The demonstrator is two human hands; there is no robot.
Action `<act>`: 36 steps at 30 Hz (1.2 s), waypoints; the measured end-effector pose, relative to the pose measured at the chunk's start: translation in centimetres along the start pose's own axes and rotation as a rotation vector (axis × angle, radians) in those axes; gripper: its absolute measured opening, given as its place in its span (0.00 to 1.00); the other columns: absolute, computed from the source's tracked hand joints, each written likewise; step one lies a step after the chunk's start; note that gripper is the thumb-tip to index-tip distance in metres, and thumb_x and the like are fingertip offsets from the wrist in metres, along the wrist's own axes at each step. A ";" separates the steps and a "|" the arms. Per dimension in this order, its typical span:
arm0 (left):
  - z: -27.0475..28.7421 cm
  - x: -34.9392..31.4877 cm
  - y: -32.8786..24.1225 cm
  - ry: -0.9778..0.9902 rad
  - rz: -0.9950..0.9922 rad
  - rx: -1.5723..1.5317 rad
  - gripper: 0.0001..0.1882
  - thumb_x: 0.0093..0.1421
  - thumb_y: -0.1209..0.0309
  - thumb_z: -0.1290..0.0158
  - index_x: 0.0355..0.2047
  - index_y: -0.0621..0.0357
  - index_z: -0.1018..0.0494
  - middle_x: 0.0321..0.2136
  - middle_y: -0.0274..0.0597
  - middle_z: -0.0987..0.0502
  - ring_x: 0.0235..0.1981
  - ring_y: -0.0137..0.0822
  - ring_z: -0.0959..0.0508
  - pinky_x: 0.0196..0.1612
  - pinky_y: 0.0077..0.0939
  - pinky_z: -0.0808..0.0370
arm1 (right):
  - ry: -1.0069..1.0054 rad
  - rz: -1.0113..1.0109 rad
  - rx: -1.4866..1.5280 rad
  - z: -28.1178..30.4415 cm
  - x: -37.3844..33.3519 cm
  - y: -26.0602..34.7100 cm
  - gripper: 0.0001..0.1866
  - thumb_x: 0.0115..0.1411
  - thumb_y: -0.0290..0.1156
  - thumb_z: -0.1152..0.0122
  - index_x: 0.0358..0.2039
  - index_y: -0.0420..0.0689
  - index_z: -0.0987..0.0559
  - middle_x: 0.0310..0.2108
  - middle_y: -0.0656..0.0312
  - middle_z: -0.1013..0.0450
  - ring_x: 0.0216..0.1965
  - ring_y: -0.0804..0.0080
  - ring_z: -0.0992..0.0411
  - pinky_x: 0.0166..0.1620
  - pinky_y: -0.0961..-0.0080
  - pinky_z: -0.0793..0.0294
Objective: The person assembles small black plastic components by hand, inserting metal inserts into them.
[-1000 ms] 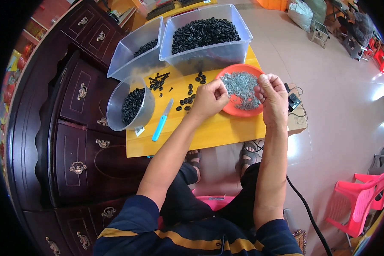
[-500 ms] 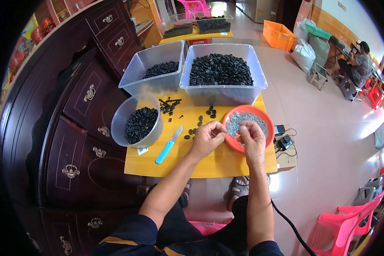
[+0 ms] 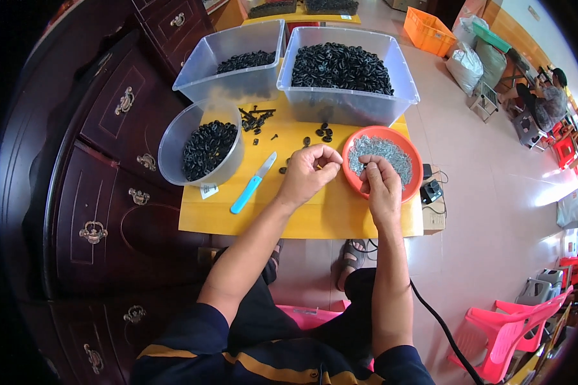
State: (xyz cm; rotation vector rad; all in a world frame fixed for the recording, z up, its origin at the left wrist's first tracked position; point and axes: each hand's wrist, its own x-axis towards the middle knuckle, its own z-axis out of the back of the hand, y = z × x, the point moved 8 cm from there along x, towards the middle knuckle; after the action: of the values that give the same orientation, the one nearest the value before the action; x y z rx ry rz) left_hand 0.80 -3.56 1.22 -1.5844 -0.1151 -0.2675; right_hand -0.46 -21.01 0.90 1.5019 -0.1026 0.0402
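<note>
My left hand point(image 3: 309, 174) is closed in a pinch above the yellow tabletop, just left of the orange-red bowl point(image 3: 415, 187). What its fingertips hold, if anything, is too small to make out. Over the bowl's left side, my right hand point(image 3: 382, 191) pinches what seems to be a small black part point(image 3: 365, 166). Many small silvery metal pieces point(image 3: 382, 149) fill the bowl. Several black oval pieces point(image 3: 326, 132) lie on the table behind my left hand, which partly hides others. A knife with a turquoise handle point(image 3: 245, 196) rests to the left.
Two clear bins, a large one point(image 3: 347, 106) and another point(image 3: 232, 90), hold black pieces at the back. A round clear tub point(image 3: 232, 160) of black pieces stands left. Dark cabinets point(image 3: 119, 192) border the left side. A person point(image 3: 550, 102) sits far right near an orange crate point(image 3: 428, 31).
The view has tilted, so the table and bins sit higher in the picture. Both hands keep their pinches, and the dark bit in my right fingers shows more plainly.
</note>
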 end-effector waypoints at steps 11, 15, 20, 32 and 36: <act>-0.6 -0.6 -0.9 0.045 -0.020 -0.058 0.05 0.59 0.82 0.49 0.33 0.59 0.26 0.27 0.27 0.24 0.26 0.15 0.28 0.31 0.14 0.29 | 0.132 -0.159 0.310 -2.1 -1.0 -0.1 0.07 0.69 0.23 0.52 0.45 0.39 0.30 0.35 0.62 0.24 0.33 0.79 0.27 0.40 0.81 0.27; -0.4 -0.6 -1.5 0.033 -0.077 -0.040 0.06 0.59 0.82 0.49 0.36 0.59 0.27 0.28 0.28 0.25 0.27 0.15 0.28 0.31 0.14 0.29 | 0.122 -0.168 0.342 -2.3 -0.9 -0.5 0.05 0.68 0.23 0.50 0.43 0.40 0.28 0.37 0.61 0.23 0.35 0.80 0.27 0.41 0.81 0.27; 0.0 -0.6 -1.8 0.033 -0.097 0.006 0.08 0.58 0.82 0.48 0.38 0.59 0.28 0.29 0.29 0.26 0.27 0.16 0.29 0.31 0.14 0.28 | 0.105 -0.173 0.398 -2.2 -0.6 -1.5 0.03 0.67 0.24 0.46 0.40 0.42 0.26 0.34 0.66 0.23 0.35 0.82 0.27 0.38 0.83 0.31; 0.3 -0.9 -2.6 0.027 -0.137 0.130 0.09 0.56 0.82 0.47 0.38 0.59 0.29 0.28 0.31 0.25 0.27 0.20 0.26 0.33 0.18 0.26 | 0.100 -0.134 0.384 -2.9 -0.7 -1.2 0.07 0.62 0.21 0.40 0.41 0.40 0.22 0.32 0.68 0.24 0.33 0.83 0.28 0.37 0.85 0.31; 0.4 -0.8 -2.8 0.027 -0.136 0.146 0.09 0.56 0.82 0.47 0.37 0.59 0.29 0.28 0.31 0.25 0.27 0.21 0.26 0.33 0.18 0.26 | 0.097 -0.124 0.358 -2.8 -0.7 -1.1 0.08 0.61 0.20 0.39 0.42 0.39 0.23 0.32 0.67 0.24 0.34 0.83 0.27 0.40 0.85 0.28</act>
State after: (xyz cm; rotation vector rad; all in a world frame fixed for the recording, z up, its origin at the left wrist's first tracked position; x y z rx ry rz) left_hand -0.62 -3.04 3.69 -1.4298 -0.2172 -0.3778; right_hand -0.89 -18.31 -0.45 1.8578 0.0806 0.0328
